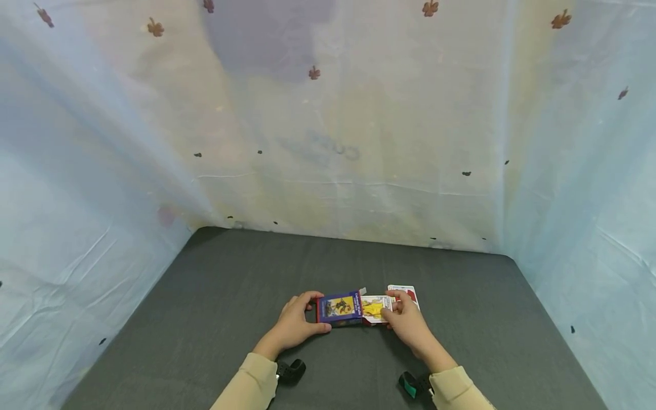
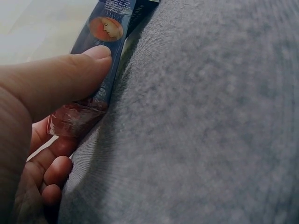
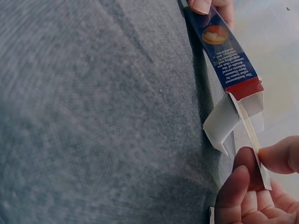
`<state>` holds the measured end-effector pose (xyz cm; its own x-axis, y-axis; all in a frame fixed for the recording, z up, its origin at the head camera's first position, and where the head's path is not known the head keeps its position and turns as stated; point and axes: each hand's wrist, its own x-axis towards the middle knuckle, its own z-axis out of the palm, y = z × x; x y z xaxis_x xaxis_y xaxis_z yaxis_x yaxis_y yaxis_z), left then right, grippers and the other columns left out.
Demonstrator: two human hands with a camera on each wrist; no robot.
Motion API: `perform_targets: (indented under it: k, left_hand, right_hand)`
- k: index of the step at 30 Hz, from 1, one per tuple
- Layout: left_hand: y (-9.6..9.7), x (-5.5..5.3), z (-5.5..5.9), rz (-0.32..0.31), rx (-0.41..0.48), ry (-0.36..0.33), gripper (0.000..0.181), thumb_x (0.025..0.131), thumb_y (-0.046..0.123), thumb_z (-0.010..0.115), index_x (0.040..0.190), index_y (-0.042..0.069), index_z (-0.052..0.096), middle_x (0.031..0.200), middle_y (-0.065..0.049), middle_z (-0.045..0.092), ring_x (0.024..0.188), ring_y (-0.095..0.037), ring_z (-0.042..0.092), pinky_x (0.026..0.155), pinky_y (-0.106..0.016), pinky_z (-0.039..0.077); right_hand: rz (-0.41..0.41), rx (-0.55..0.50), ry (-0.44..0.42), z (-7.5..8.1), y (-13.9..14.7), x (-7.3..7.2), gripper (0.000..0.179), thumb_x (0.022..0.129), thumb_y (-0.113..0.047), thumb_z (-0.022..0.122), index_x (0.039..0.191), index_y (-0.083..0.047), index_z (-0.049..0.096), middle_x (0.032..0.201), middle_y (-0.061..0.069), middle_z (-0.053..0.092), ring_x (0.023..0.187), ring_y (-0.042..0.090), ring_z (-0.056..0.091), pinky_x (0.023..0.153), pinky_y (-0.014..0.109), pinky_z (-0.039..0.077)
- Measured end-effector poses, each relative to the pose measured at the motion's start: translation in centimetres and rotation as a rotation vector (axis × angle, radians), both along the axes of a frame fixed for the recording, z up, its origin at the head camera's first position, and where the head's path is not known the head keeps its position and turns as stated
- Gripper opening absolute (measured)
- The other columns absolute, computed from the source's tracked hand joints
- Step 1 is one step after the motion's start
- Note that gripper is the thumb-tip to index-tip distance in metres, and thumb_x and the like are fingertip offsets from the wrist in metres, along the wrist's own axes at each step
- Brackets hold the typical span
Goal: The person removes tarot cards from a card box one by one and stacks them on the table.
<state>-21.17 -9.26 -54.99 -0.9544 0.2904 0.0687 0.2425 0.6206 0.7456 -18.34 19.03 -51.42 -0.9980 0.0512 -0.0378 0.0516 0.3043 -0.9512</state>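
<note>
A blue card box (image 1: 339,307) with red ends lies on the grey surface. My left hand (image 1: 296,323) grips its left end, with the thumb (image 2: 91,65) along the near side. The box's right end is open, and its white flap (image 3: 224,122) sticks out in the right wrist view. A thin stack of cards (image 3: 251,128) reaches partly into that opening. My right hand (image 1: 409,327) pinches the stack's outer end between thumb and fingers. On the top card (image 1: 372,307) is a yellow picture. Another white-edged card (image 1: 411,292) with red on it lies beyond my right hand, partly covered by the fingers.
The dark grey table (image 1: 246,267) has a rounded far edge. Pale curtain-like sheeting (image 1: 359,199) stands behind it and on both sides. Black straps (image 1: 291,372) are worn near both wrists, close to the beige sleeves (image 1: 251,378).
</note>
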Motion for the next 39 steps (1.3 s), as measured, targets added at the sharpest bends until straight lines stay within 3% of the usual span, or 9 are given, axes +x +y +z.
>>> perform_targets:
  k: [20,27,32,39]
  left_hand:
    - [0.2,0.2,0.2,-0.004,0.001,0.009,0.074,0.070,0.060,0.079,0.132,0.033,0.050,0.114,0.001,0.051,0.105,-0.018,0.046,0.087,-0.049,0.037]
    - [0.2,0.1,0.1,-0.003,0.010,0.008,0.075,0.069,0.059,0.080,0.133,0.031,0.050,0.116,0.003,0.050,0.106,-0.018,0.046,0.088,-0.051,0.037]
    - [0.2,0.0,0.1,-0.007,0.015,0.001,0.075,0.070,0.058,0.080,0.133,0.030,0.050,0.116,0.002,0.050,0.105,-0.018,0.046,0.087,-0.051,0.037]
    - [0.3,-0.1,0.0,-0.010,0.006,0.005,0.075,0.070,0.059,0.079,0.133,0.031,0.049,0.115,0.002,0.050,0.104,-0.018,0.046,0.086,-0.050,0.037]
  right_hand:
    - [-0.019,0.041,0.012,0.3,0.8,0.4,0.040,0.089,-0.002,0.063,0.126,0.001,0.049,0.083,0.011,0.061,0.066,0.020,0.055,0.058,0.033,0.049]
    - [-0.022,0.097,-0.005,0.3,1.4,0.3,0.029,0.088,-0.005,0.064,0.114,-0.003,0.050,0.079,0.006,0.055,0.062,0.014,0.047,0.052,0.026,0.040]
    - [0.029,0.117,-0.006,0.8,1.8,0.4,0.029,0.084,-0.003,0.066,0.110,-0.003,0.052,0.076,0.004,0.051,0.061,0.014,0.045,0.053,0.026,0.037]
    - [0.134,0.243,-0.001,1.3,2.3,0.6,0.022,0.086,-0.007,0.065,0.108,-0.011,0.066,0.097,0.003,0.062,0.081,0.017,0.055,0.068,0.032,0.044]
